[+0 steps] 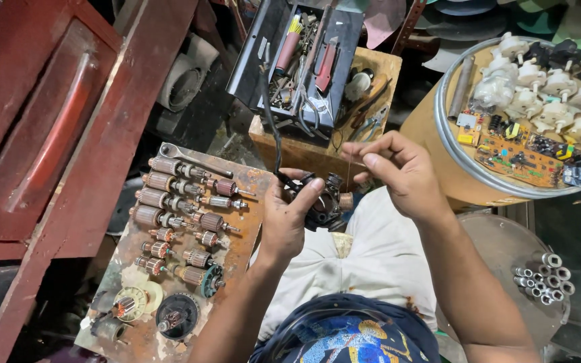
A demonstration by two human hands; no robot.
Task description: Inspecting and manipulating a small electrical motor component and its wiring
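While the left hand (289, 214) is wrapped around a small dark motor part (322, 200) at the middle of the frame, thumb pressed over its top, the right hand (398, 171) sits just up and to the right of it with thumb and forefinger pinched shut on a thin wire (348, 169). That wire runs pretty much straight down from the pinch to the motor part, so its long axis is near vertical in the picture and the part lies down-left of the right hand. A black cable (268, 114) climbs from the part toward the upper middle. The left hand is obviously the closer one, since it's doing the holding; the right only touches the wire.

Around it: a rusty board (247, 252) at lower left carries rows of armatures (169, 202), a black toolbox (304, 60) full of hand tools sits at the top centre, and a round tray (458, 151) at upper right holds circuit boards and white plastic parts. Can't tell where exactly the wire ties into the part, too small.
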